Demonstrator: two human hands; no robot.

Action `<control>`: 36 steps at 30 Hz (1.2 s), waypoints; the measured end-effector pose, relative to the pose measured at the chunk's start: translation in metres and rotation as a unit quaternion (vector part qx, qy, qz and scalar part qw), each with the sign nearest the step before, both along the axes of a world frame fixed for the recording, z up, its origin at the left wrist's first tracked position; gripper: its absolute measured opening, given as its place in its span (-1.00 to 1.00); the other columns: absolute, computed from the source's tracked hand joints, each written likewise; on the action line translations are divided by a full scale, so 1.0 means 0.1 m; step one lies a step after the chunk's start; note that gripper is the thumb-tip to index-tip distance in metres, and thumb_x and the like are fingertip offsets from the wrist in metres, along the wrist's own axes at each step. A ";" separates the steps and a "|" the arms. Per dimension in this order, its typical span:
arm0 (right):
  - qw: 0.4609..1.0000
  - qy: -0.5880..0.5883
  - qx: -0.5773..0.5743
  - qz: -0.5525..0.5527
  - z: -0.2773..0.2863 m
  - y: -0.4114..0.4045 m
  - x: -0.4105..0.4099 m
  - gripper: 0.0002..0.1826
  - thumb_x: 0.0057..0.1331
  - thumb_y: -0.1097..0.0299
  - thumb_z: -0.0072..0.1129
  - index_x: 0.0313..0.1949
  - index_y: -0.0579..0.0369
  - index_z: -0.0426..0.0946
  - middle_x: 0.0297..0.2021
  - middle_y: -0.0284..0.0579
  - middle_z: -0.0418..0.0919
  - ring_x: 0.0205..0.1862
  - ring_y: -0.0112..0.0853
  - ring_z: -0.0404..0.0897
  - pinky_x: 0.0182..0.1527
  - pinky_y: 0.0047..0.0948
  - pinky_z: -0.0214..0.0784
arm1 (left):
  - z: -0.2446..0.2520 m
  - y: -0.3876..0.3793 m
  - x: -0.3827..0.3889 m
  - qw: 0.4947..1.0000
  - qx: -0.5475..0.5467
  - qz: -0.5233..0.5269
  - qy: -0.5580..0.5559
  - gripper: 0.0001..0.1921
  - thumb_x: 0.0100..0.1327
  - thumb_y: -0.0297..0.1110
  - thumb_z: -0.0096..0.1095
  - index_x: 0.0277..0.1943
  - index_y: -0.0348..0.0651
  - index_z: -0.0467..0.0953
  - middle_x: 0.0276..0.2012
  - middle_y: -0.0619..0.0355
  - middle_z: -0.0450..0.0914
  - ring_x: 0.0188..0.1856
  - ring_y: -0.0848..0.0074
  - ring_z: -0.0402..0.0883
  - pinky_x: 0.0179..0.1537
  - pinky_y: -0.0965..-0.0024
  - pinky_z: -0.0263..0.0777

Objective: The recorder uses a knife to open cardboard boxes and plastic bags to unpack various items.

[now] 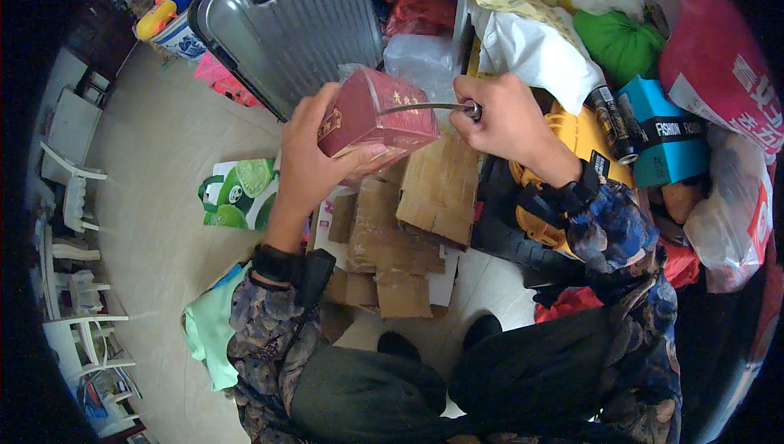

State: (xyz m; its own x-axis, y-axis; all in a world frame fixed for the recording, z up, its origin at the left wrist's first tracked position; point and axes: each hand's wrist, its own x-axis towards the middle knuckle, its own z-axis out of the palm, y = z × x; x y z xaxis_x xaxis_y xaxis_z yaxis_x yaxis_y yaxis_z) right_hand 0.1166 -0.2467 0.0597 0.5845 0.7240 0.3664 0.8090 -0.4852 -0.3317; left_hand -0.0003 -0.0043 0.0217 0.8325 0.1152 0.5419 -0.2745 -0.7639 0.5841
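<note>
My left hand (318, 150) grips a dark red box (361, 113) with gold writing and a shiny clear wrap, holding it up at a tilt. In my right hand (505, 119) is a thin metal blade (429, 105), pointing left, its far end at the upper side of the box. Whether the tip has gone into the wrap cannot be told. My right fist covers most of the handle. Below the red box lie flattened brown cardboard pieces (386, 223) and a closed-looking brown carton (438, 193).
A grey ribbed suitcase (294, 34) stands beyond my left hand. On the right are a yellow case (579, 138), a drink can (612, 125), a blue box (667, 159) and plastic bags (729, 217). A green printed bag (242, 193) lies on the floor at left; white chairs (79, 199) stand farther off.
</note>
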 end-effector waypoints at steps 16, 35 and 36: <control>0.970 -0.232 -0.016 0.070 -0.18 -0.16 0.23 -0.76 -0.06 0.35 0.23 -0.43 0.00 0.34 -0.57 -0.22 0.47 -0.49 -0.21 0.55 -0.50 -0.23 0.40 | 0.21 0.07 -0.09 0.957 0.286 -0.013 0.055 -0.20 -0.18 -0.03 0.54 0.19 -0.04 0.42 -0.05 0.15 0.50 0.04 0.25 0.46 0.10 0.16 0.18; 0.949 -0.262 -0.061 0.167 -0.29 -0.15 0.28 -0.81 -0.11 0.35 0.14 -0.46 0.04 0.38 -0.59 -0.18 0.48 -0.48 -0.19 0.57 -0.49 -0.23 0.43 | 0.35 -0.10 -0.17 0.930 0.350 -0.096 0.063 -0.32 -0.18 -0.33 0.48 0.13 0.04 0.47 -0.08 0.19 0.50 0.07 0.30 0.44 0.21 0.13 0.13; 0.949 -0.261 -0.062 0.167 -0.29 -0.15 0.29 -0.81 -0.11 0.35 0.14 -0.46 0.04 0.38 -0.59 -0.18 0.48 -0.48 -0.19 0.57 -0.49 -0.23 0.43 | 0.35 -0.10 -0.17 0.926 0.358 -0.102 0.060 -0.32 -0.19 -0.34 0.49 0.13 0.04 0.48 -0.08 0.19 0.50 0.07 0.31 0.44 0.21 0.13 0.13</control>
